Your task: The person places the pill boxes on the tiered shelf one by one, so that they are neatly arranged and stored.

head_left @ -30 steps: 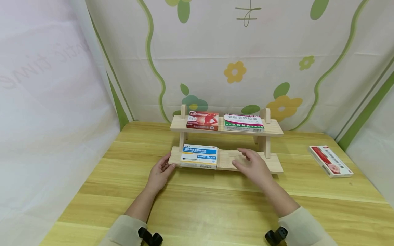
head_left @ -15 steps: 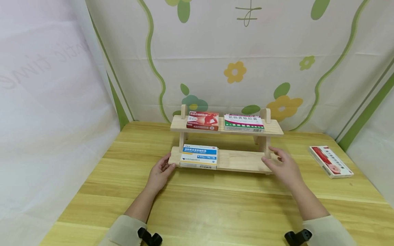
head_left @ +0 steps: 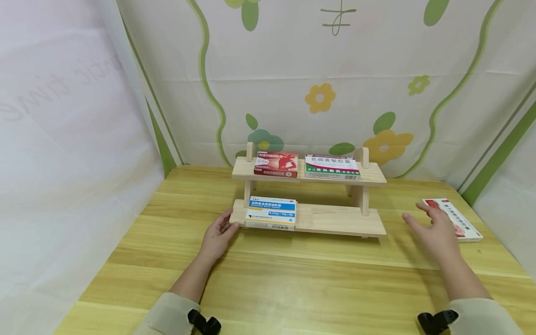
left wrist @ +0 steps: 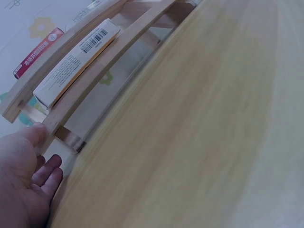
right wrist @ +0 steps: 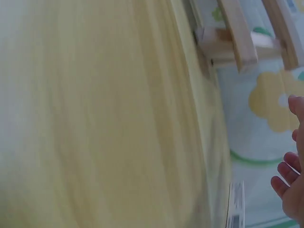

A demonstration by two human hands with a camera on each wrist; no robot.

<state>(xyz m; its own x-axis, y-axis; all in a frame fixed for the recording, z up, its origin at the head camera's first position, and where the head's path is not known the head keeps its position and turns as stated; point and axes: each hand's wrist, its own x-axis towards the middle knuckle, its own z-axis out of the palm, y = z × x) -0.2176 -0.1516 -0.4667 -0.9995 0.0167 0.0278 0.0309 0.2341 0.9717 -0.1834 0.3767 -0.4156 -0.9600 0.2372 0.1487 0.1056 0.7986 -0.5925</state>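
Note:
My left hand (head_left: 217, 239) holds the left end of the lower board of a two-tier wooden shelf (head_left: 335, 219). In the left wrist view its thumb lies against the board (left wrist: 71, 102), with the other fingers curled lower down. A blue-and-white medicine box (head_left: 271, 213) lies on that board's left half. Up on the top tier are a red medicine box (head_left: 276, 164) and a white, green and purple one (head_left: 331, 167). At the right, my right hand (head_left: 438, 235) hovers with fingers parted and nothing in them, partly covering a white-and-red medicine box (head_left: 465, 224) on the table.
The wooden table (head_left: 301, 284) spreads out in front of the shelf. Behind it hangs a flower-patterned cloth (head_left: 276, 93), and a pale cloth side wall (head_left: 71, 163) stands at the left. Each sleeve carries a black wrist camera (head_left: 204, 322).
My right hand has moved right, from over the lower board past the shelf's end to the white-and-red medicine box. The left hand and the shelf have stayed put.

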